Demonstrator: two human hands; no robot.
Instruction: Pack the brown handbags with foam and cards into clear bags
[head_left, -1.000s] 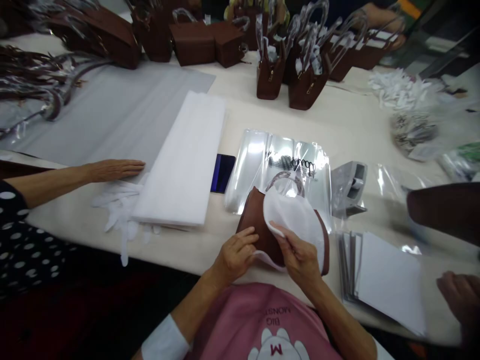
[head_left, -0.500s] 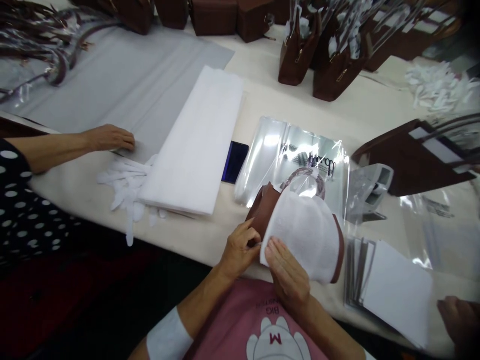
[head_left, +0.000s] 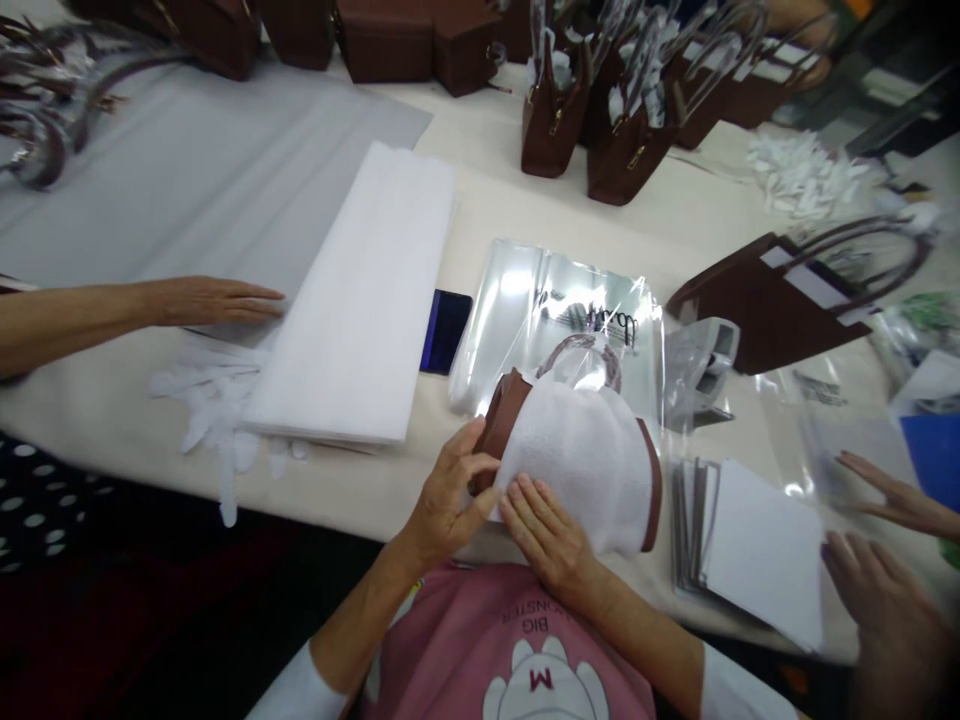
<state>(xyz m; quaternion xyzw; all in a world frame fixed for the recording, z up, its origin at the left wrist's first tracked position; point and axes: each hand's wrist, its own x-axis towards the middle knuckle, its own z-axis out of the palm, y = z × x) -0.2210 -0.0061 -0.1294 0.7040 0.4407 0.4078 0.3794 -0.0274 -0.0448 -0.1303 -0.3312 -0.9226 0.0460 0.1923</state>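
A small brown handbag (head_left: 504,415) lies on its side at the near table edge, mostly covered by a white sheet of wrapping (head_left: 581,462). Its plastic-wrapped handle (head_left: 579,352) points away from me. My left hand (head_left: 448,490) grips the bag's left end with curled fingers, pinching the sheet's edge against it. My right hand (head_left: 546,530) lies flat on the near edge of the white sheet, fingers stretched out, pressing it onto the bag.
A tall stack of white sheets (head_left: 360,300) and grey paper (head_left: 187,180) lie left, a dark phone (head_left: 445,330) and clear plastic bags (head_left: 547,315) ahead. A tape dispenser (head_left: 701,370), cards (head_left: 750,545) and another person's hands (head_left: 885,600) are right; a third person's hand (head_left: 214,300) is left. Brown bags (head_left: 615,130) stand behind.
The white sheet has been drawn further over the bag. My right hand has gone from pinching its edge to lying flat on it. The neighbour's brown bag now lies on the table at right.
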